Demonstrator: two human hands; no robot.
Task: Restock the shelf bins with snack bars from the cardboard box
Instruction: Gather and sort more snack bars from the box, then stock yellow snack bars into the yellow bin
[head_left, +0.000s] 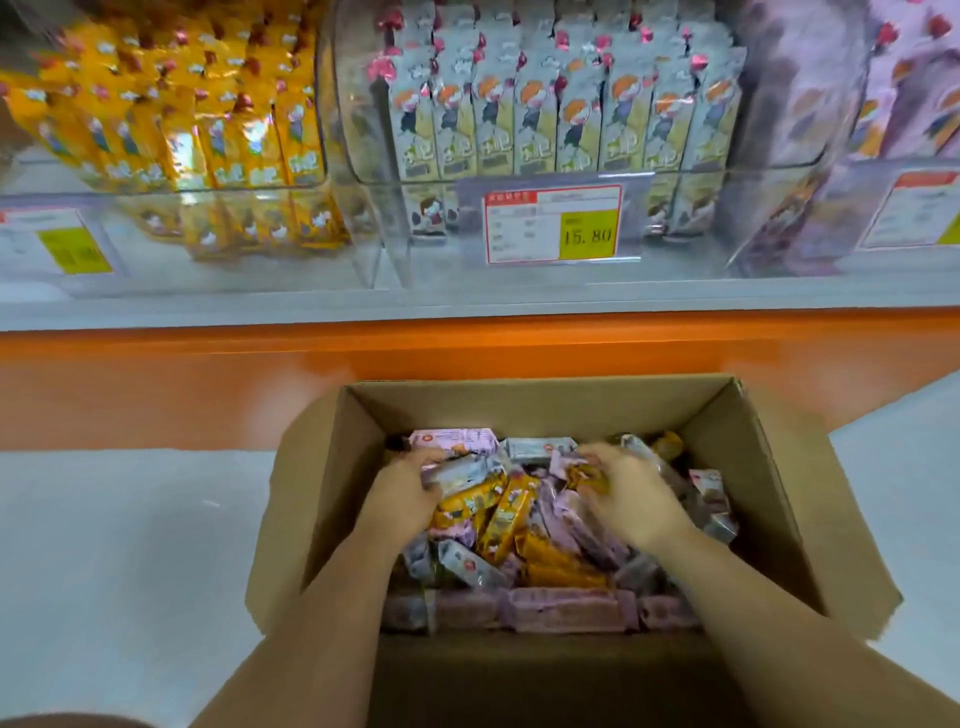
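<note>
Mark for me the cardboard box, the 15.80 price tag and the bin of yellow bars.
cardboard box (519, 410): head view, inner face of its far wall.
15.80 price tag (553, 223): head view, middle of the tag's face.
bin of yellow bars (234, 189): head view, clear front rim.

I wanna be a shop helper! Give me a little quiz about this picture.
1. True or false: the left hand and the right hand are both inside the cardboard box.
2. What colour are the bars in the left bin? A orange, B green, C blue.
3. Fill in: the price tag on the middle bin reads ____.
Key: 1 true; 2 A; 3 15.80.
</note>
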